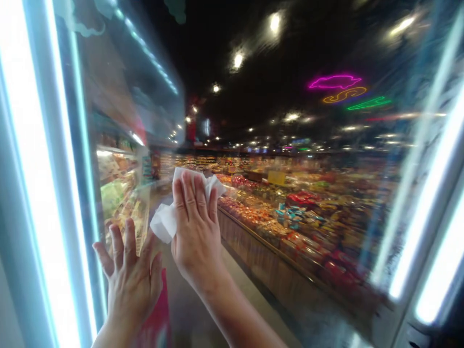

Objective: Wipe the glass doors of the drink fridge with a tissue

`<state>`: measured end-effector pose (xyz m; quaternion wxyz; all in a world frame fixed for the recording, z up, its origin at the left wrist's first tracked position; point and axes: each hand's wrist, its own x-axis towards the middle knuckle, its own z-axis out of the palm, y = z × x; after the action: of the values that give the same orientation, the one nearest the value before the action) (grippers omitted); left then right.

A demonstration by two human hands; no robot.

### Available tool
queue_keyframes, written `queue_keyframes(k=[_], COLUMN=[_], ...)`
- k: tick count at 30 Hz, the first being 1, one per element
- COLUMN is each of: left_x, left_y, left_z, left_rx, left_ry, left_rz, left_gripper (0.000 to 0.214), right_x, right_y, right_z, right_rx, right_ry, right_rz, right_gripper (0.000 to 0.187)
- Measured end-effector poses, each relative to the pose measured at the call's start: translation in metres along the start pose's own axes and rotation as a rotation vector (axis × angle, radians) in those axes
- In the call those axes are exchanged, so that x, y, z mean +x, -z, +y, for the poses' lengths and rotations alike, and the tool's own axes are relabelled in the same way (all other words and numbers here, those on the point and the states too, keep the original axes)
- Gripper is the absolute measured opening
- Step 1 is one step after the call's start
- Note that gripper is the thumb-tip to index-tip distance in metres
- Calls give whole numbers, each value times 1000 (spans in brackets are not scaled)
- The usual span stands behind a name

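My right hand (195,227) presses a white paper towel (165,220) flat against a glass door (308,203), fingers together on top of the towel. My left hand (130,275) lies flat on the same glass, lower and to the left, fingers spread and holding nothing. The left hand sits right beside the door's lit frame (39,193). The view is smeared by motion.
Bright light strips (435,203) run down the door frame at the right. Through the glass a shop aisle shows, with a long wooden counter (275,256) piled with packaged goods, shelves (119,193) at the left, and neon signs (335,82) under a dark ceiling.
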<state>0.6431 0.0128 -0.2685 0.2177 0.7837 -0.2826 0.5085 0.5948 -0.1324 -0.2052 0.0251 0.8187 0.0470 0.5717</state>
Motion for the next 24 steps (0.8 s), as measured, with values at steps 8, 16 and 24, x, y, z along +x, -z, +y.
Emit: queue_keyframes(k=[8,16,24], left_x=[-16,-24,-57], left_y=[-24,-53,-96], left_z=[52,133,244], left_rx=[-144,-132,-151], left_ry=[-141,-119,-207], left_rz=[-81,-95,-72], left_gripper=[72,82,81], right_x=[-102,-143,-176], right_y=[14,48,87], right_z=[44,126,212], right_rx=[-111,-157,-171], right_ry=[-96,-109,-159], right_rz=[-18,-21,-94], right_gripper=[91,92,82])
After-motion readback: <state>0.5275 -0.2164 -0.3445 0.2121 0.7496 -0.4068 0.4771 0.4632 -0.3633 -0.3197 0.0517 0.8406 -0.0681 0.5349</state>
